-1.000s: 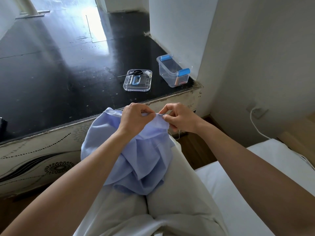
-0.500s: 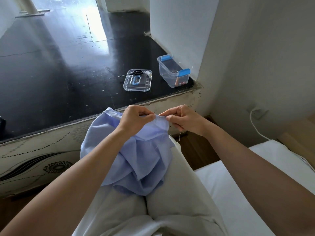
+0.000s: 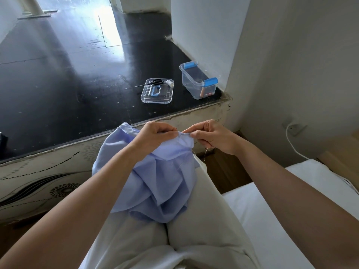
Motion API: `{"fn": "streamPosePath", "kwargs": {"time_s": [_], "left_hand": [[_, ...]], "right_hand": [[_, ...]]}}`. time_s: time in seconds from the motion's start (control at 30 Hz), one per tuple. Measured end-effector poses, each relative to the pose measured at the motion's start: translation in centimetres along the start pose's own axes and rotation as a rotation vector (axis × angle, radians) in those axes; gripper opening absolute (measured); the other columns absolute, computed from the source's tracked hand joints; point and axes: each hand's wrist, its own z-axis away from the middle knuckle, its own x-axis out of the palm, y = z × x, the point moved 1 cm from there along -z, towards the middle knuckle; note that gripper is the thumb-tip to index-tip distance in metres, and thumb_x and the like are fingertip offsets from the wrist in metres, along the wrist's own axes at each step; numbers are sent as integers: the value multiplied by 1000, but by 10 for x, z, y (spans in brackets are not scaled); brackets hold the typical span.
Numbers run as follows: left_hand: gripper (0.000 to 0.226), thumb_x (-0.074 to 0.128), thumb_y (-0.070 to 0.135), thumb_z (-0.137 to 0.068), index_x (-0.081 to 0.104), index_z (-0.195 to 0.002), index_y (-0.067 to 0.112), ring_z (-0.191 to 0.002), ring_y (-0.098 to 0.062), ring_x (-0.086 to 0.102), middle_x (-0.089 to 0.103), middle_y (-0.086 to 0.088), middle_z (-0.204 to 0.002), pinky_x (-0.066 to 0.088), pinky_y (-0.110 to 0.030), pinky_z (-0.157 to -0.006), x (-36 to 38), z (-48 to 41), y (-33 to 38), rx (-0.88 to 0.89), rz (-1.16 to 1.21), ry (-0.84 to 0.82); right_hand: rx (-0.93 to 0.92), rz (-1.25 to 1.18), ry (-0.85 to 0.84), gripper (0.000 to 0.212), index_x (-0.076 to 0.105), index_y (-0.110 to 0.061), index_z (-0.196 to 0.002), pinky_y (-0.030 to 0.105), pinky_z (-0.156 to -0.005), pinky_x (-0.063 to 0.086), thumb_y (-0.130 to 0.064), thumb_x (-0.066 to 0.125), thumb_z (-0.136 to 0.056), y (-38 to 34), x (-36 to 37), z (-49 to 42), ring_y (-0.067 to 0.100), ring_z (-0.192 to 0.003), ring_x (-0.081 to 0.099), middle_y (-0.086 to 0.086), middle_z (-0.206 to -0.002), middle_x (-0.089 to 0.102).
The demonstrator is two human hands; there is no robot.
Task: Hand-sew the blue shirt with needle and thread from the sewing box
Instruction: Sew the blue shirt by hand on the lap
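— Over the lap, what is your feed showing?

— I see the blue shirt (image 3: 161,183) bunched on the white trousers (image 3: 204,214), with its top edge lifted between both hands.

— State of each grip?

— My left grip (image 3: 153,135) is clamped on the raised fold, fingers curled over the cloth. My right grip (image 3: 211,136) pinches the same edge just beside it, thumb against forefinger. A pale thread (image 3: 205,153) hangs below the right one. I cannot make out the needle.

— And the sewing box?

— I have the sewing box (image 3: 198,84) standing open on the black platform (image 3: 77,84) beyond the hands, by the white wall, well apart from the shirt. Its clear lid (image 3: 157,96) lies to its left, carrying black scissors (image 3: 156,81) and a white spool (image 3: 170,82).

— Anything else?

— A white mattress (image 3: 272,206) lies on my right, and a white cable (image 3: 291,146) runs down from a wall socket.
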Motion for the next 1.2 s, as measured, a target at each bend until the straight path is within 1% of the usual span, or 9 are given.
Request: {"fn": "streamPosePath", "kwargs": {"time_s": [0.1,0.27,0.4,0.57,0.7,0.87,0.97,1.13,1.2], "left_hand": [[7,64,19,-92,70,-91,23,-79,-8,64,68,7,-86,54,-18,-71,0,-1,-1,-20,42,1],[6,67,16,-90,72,-89,19,-71,-5,63,70,3,-84,53,-15,-64,0,-1,-5,-44,121,-24],[6,69,17,-89,74,-92,17,-72,-10,63,70,0,-85,54,-18,-64,0,-1,-6,-84,147,-33],[9,70,20,-88,75,-93,14,-71,-15,63,71,-4,-84,51,-19,-57,0,0,-7,-156,214,-26],[8,68,21,-90,74,-91,17,-73,-15,63,71,-4,-84,53,-19,-58,0,1,-5,-147,196,-23],[6,68,23,-89,73,-86,21,-79,-15,65,71,-3,-86,56,-23,-68,-2,0,-3,-104,120,6],[8,68,24,-90,73,-91,18,-80,-14,64,71,-1,-87,54,-16,-64,-2,-1,-2,-73,16,50],[9,71,24,-87,74,-89,16,-78,-13,65,71,-2,-86,54,-20,-67,-1,-2,0,-61,-6,96],[7,72,24,-86,74,-87,17,-76,-11,64,70,0,-84,54,-19,-66,-1,-2,1,-64,-2,108]], "right_hand": [[-15,-40,-11,27,63,0,-122,11,-45,35,-7,48,-100,0,0,0,6,-45,42,-9,-58,59],[-29,-73,-31,27,64,-1,-122,12,-46,36,-7,48,-100,2,1,-2,8,-47,43,5,-67,56],[-29,-114,-33,27,62,-2,-122,11,-46,36,-6,47,-100,3,2,-2,7,-47,44,-7,-60,57],[-38,-138,-31,25,62,-5,-119,11,-47,37,-7,46,-100,4,6,-2,7,-48,45,-10,-61,58],[-25,-149,6,25,62,-2,-119,11,-46,37,-9,47,-99,5,7,-2,7,-47,46,-10,-63,60],[-11,-95,34,25,63,-1,-119,11,-46,38,-9,48,-100,4,5,-1,6,-48,48,-13,-63,62],[-6,-45,59,26,63,2,-119,10,-46,38,-9,49,-100,4,5,0,4,-47,48,-14,-63,63],[-9,8,80,25,64,1,-117,10,-45,39,-10,51,-99,3,5,-1,4,-46,49,-15,-62,62],[-15,24,85,25,64,1,-117,10,-45,39,-10,51,-99,2,5,-1,4,-46,50,-16,-61,62]]}}
